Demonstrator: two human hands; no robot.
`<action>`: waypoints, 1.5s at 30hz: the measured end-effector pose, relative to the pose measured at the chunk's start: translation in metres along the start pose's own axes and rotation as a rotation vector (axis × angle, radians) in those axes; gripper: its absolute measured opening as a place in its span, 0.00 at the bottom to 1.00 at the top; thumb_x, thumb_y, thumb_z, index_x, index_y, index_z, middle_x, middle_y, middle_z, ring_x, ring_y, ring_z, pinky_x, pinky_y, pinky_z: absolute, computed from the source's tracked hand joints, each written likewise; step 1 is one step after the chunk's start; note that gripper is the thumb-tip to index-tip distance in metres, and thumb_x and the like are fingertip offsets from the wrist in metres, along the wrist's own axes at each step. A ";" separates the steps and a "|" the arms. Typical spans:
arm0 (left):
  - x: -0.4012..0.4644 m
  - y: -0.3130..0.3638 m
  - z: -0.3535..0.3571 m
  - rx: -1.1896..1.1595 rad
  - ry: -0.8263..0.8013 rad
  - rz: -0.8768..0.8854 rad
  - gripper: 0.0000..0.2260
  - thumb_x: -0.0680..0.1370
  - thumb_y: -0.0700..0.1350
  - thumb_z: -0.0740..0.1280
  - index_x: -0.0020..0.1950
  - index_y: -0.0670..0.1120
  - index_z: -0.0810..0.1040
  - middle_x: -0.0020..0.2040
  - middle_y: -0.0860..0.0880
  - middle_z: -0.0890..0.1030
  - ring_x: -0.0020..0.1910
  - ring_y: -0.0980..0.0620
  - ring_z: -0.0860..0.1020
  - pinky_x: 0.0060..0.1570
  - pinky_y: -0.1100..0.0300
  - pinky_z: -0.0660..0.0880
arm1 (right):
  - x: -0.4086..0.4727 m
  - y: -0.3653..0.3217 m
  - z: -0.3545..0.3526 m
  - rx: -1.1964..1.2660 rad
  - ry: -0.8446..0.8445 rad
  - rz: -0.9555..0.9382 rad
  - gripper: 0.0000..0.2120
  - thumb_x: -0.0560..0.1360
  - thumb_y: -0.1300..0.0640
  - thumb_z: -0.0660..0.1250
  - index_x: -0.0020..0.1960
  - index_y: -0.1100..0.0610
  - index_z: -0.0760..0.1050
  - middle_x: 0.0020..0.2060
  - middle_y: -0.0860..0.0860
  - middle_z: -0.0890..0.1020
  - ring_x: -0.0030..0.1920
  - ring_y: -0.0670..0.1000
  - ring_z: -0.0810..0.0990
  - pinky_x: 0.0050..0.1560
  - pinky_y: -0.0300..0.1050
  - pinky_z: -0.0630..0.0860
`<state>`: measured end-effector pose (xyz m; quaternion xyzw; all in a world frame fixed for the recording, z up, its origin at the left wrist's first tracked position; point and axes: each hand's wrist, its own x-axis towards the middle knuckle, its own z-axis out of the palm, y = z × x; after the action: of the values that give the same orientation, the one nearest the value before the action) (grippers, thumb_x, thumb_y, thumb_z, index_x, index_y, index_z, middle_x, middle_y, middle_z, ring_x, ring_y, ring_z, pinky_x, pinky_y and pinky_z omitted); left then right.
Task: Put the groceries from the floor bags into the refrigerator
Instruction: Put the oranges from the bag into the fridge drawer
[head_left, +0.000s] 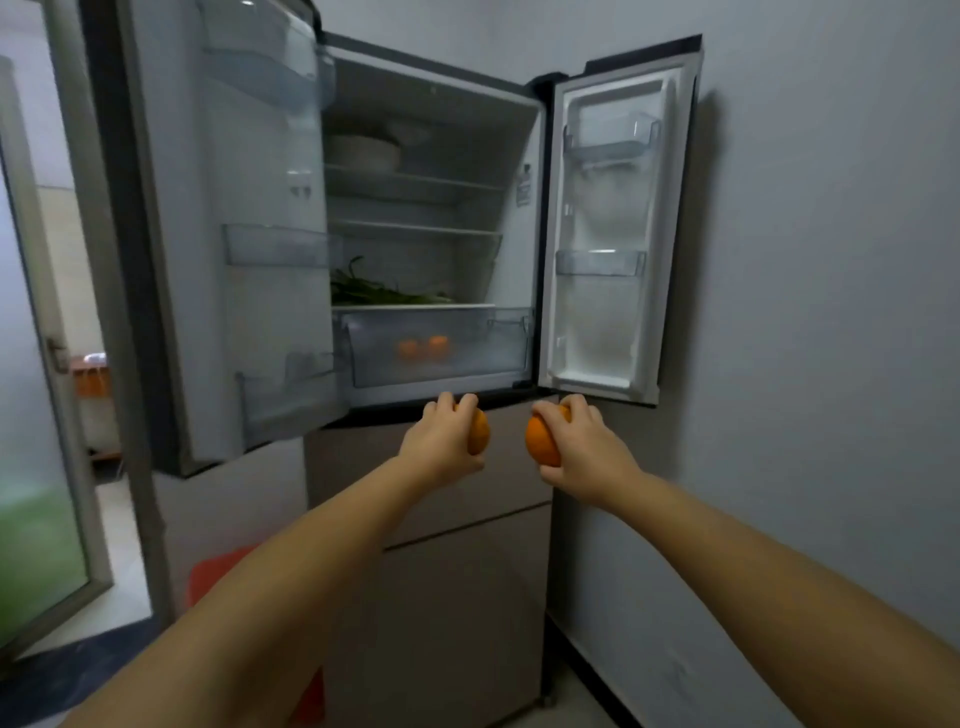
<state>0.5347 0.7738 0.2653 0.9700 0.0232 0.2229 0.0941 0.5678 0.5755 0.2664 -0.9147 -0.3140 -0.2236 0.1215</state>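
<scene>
Before the fridge: stood facing the refrigerator (431, 218), both upper doors swung wide.
Left hand (439, 441): fingers curled round an orange (479, 432), held just below the sill of the open compartment.
Right hand (579, 447): fingers wrapped over a second orange (543, 439), level with the first, the two fruits near each other but apart.
Crisper drawer (439, 345): pushed in, front closed; two more oranges (423, 348) seen dimly through its clear face.
Shelf above drawer: leafy greens (374, 293) lying at the left.
Top shelf: pale bowl (363, 153), contents not made out.
Floor at lower left: red bag (218, 577), mostly hidden behind the left arm.
Step in hand: judged to be carrying fruit up to the fridge, not yet stowed.
Next move: likely needed the drawer pulled out first, with both hands full; one orange to be set down or tucked away, or both placed on a shelf instead.
</scene>
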 end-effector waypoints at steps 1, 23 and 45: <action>0.025 -0.004 0.000 0.001 0.026 0.004 0.27 0.70 0.51 0.72 0.64 0.49 0.63 0.61 0.45 0.66 0.60 0.42 0.69 0.50 0.48 0.76 | 0.022 0.008 -0.002 -0.008 0.022 -0.017 0.35 0.71 0.50 0.70 0.72 0.48 0.56 0.66 0.55 0.60 0.65 0.59 0.65 0.56 0.53 0.75; 0.385 -0.139 0.002 0.176 0.359 -0.117 0.29 0.70 0.49 0.72 0.67 0.46 0.64 0.61 0.42 0.68 0.60 0.41 0.70 0.52 0.49 0.73 | 0.460 0.088 0.109 0.272 0.303 -0.334 0.32 0.70 0.51 0.72 0.70 0.50 0.62 0.63 0.56 0.65 0.62 0.60 0.69 0.53 0.54 0.76; 0.514 -0.365 0.063 0.222 -1.014 -0.681 0.14 0.77 0.45 0.67 0.60 0.41 0.76 0.61 0.40 0.79 0.46 0.47 0.82 0.39 0.58 0.76 | 0.688 -0.039 0.289 -0.007 -0.611 -0.904 0.33 0.68 0.46 0.73 0.67 0.52 0.62 0.58 0.59 0.71 0.55 0.60 0.76 0.55 0.50 0.75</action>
<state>1.0239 1.1662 0.3590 0.8973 0.3067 -0.3120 0.0578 1.1227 1.0682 0.3516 -0.7122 -0.6963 0.0213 -0.0867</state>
